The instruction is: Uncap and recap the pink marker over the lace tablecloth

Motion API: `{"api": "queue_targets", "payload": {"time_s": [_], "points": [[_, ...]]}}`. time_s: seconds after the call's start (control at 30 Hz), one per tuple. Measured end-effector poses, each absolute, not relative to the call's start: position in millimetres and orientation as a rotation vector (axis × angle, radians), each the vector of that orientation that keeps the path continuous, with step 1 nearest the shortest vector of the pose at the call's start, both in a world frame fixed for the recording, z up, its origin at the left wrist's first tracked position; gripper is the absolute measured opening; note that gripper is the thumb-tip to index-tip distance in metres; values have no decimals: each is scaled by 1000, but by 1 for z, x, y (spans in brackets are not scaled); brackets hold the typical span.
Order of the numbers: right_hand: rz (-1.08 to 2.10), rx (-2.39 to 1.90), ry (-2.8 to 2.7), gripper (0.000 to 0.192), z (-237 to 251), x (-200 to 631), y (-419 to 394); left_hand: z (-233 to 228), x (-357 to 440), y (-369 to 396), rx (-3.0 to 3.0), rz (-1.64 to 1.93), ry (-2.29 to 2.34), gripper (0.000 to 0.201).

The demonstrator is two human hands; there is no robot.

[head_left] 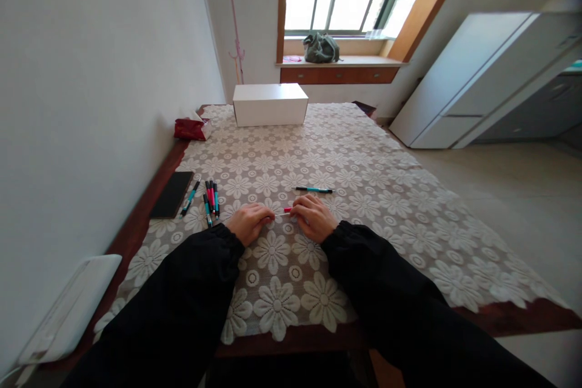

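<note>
My left hand [249, 222] is closed, its thumb and fingertips pinching one end of a thin white rod [282, 214], which looks like a pen refill. The rod runs across to my right hand [313, 217], whose fingers are curled closed around its other end. A small red piece [287, 210] pokes out by the right fingertips; the rest of it is hidden. Just beyond the right hand lies a blue and black pen [313, 190]. Left of my left hand are several blue or red pens with black ends, among them a red pen [210, 195] and a slanted blue pen [190, 198].
A black flat pad [172, 195] lies at the left table edge, with a red packet [190, 128] farther back. A white box [270, 105] stands at the far end. A white device [73, 306] sits at near left. Lace cloth [277, 306] covers the table.
</note>
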State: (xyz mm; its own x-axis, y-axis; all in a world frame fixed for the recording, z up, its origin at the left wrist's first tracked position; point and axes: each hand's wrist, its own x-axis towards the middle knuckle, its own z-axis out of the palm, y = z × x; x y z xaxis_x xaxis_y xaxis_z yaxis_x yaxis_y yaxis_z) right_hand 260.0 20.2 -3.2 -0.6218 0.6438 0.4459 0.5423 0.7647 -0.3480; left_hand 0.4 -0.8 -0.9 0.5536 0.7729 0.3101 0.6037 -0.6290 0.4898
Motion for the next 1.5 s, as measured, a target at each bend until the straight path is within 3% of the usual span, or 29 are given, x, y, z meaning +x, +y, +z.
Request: {"api": "queue_targets", "payload": {"time_s": [0.2,0.73,0.93,1.5], "points": [[258,-893,-2400,23,-4,260,20,0,1,0,2516,789,984,28],[114,-1078,-2327,30,-6,261,22,-1,0,0,2562,774,1015,25],[75,-1143,-2390,11,-11,262,24,-1,-1,1,2575,757,1093,22],[100,-1172,-2346,10,-8,261,23,0,-1,0,2581,772,1097,23]]}}
